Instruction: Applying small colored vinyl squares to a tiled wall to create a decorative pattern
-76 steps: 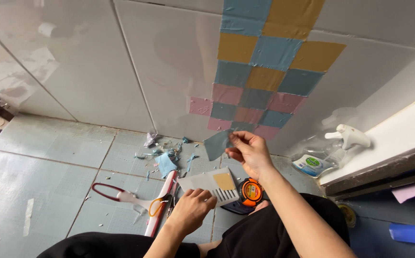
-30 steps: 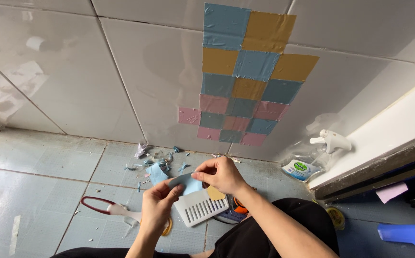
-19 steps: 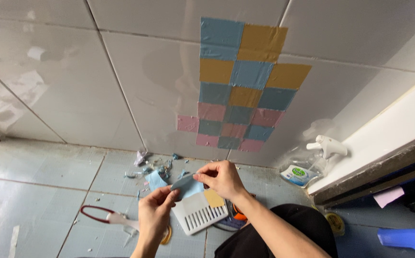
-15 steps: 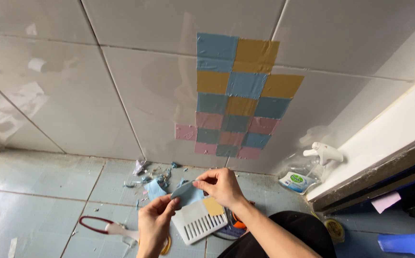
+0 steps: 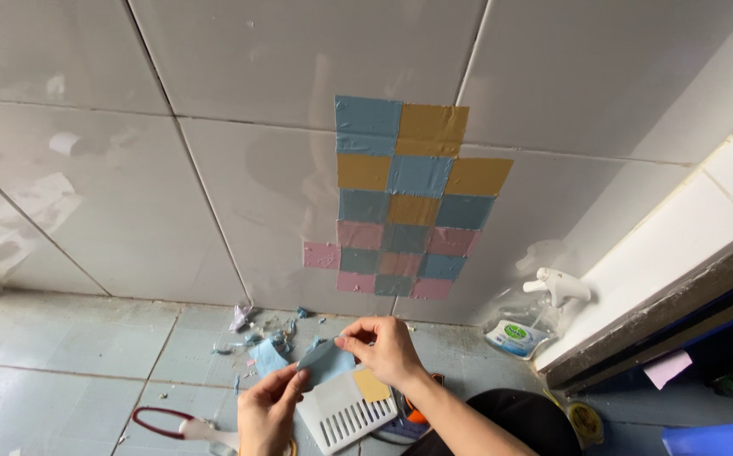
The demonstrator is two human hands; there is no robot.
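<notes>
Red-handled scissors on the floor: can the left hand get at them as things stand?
Probably yes, once freed. The left hand is pinching the grey-blue sticker with the right hand; the scissors lie just left of it on bare floor, with nothing between.

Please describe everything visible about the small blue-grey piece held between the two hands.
The blue-grey piece is a thin, flexible sheet, like film or tape, slightly curved. The right hand pinches its upper end; the left hand holds its lower end. It hangs over the floor, just above a white slotted tray, below the wall's coloured squares.
</notes>
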